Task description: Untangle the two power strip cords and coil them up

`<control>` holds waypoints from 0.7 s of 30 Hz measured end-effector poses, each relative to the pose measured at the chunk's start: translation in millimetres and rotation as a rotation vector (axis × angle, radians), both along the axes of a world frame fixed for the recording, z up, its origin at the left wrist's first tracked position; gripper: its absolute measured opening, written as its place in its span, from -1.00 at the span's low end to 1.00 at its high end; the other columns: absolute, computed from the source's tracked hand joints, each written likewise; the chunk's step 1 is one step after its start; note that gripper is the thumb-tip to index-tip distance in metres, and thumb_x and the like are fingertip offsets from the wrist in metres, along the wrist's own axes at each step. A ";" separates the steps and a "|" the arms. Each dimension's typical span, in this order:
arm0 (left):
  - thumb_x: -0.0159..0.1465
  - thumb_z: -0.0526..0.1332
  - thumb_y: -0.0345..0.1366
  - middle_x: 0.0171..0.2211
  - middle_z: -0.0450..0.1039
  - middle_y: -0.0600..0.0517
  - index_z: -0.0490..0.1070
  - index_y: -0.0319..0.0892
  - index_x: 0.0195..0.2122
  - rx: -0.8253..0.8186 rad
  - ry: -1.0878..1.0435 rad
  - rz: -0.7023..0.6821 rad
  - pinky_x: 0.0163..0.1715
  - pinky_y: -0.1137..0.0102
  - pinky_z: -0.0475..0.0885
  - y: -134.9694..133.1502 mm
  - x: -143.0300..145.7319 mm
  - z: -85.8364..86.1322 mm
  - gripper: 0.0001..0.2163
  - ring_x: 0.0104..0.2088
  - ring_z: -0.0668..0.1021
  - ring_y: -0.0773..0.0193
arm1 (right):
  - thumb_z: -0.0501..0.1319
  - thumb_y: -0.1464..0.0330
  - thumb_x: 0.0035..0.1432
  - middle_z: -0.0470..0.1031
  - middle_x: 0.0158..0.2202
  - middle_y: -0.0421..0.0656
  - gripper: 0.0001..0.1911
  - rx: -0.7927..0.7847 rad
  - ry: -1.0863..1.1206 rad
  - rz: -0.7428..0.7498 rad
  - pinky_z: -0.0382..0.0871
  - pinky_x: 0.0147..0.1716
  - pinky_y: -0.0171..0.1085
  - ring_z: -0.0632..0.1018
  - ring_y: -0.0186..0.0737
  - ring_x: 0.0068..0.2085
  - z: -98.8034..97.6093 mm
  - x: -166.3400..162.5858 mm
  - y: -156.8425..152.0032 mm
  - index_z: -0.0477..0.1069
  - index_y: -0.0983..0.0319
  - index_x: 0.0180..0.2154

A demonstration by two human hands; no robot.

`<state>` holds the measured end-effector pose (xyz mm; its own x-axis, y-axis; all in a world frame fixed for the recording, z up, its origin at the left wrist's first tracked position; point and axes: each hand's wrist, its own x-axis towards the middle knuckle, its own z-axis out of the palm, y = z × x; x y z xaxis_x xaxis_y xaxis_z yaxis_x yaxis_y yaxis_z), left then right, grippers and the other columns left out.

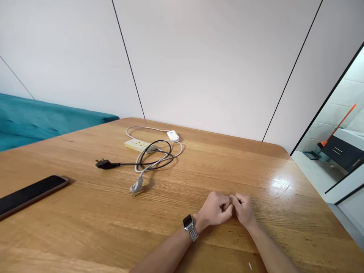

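Observation:
Both my hands rest on the wooden table (85, 235), knuckles touching. My left hand (217, 208) is curled into a loose fist and wears a metal-band watch (190, 226) on its wrist. My right hand (243, 209) is also curled shut against it. Nothing can be made out inside either fist. Farther away, left of the hands, lies a cream power strip (138, 145) with a tangle of white and black cables (157, 157). A black plug (104, 164), a grey plug (137, 186) and a white adapter (173, 135) lie at the cable ends.
A dark phone (30, 193) lies face up near the table's left edge. A teal sofa (42, 119) stands behind the table at the left. White wall panels rise behind. At the right a doorway shows a tiled room with an orange-handled tool (338, 125).

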<state>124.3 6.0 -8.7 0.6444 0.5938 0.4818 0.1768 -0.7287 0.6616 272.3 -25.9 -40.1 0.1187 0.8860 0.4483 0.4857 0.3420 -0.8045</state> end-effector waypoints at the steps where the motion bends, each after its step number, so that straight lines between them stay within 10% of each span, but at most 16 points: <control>1: 0.10 0.10 -0.28 -0.69 0.09 0.15 0.11 -0.18 -0.65 0.004 -0.072 0.029 -0.56 0.47 0.07 -1.0 -0.4 0.9 -0.77 -0.64 0.14 0.45 | 0.08 0.18 0.11 -0.03 -0.69 -0.32 -0.55 0.009 -0.022 0.034 -0.04 -0.58 -0.32 0.09 -0.39 -0.61 0.5 -0.9 -0.1 -0.06 0.17 -0.68; 10: 0.22 0.06 0.11 -0.08 0.37 -0.10 0.32 -0.15 -0.05 -0.625 -0.610 -0.059 -0.08 0.28 0.27 -2.0 10.0 -10.9 -0.54 -0.05 0.38 0.11 | 0.16 0.31 0.07 0.26 -0.66 -0.27 -0.67 -0.060 -0.219 0.301 0.08 -0.50 -0.32 0.25 -0.36 -0.57 4.7 -18.0 -3.4 0.16 0.20 -0.66; 21: 0.23 -0.04 0.22 0.39 -0.16 -0.02 0.10 -0.05 0.29 -1.109 -0.675 -0.274 0.29 0.13 -0.09 5.9 12.2 -12.1 -0.32 0.32 0.07 0.00 | 0.15 0.44 -0.19 0.23 -0.69 -0.29 -0.76 -0.090 -0.220 0.141 0.09 -0.53 -0.33 0.24 -0.36 -0.61 5.2 -20.1 0.6 0.07 0.17 -0.68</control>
<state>136.6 11.9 -20.8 0.6329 0.7677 0.1001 -0.4844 0.2918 0.8247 252.2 -25.3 -35.0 -0.1002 0.9243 0.3683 0.6050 0.3505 -0.7150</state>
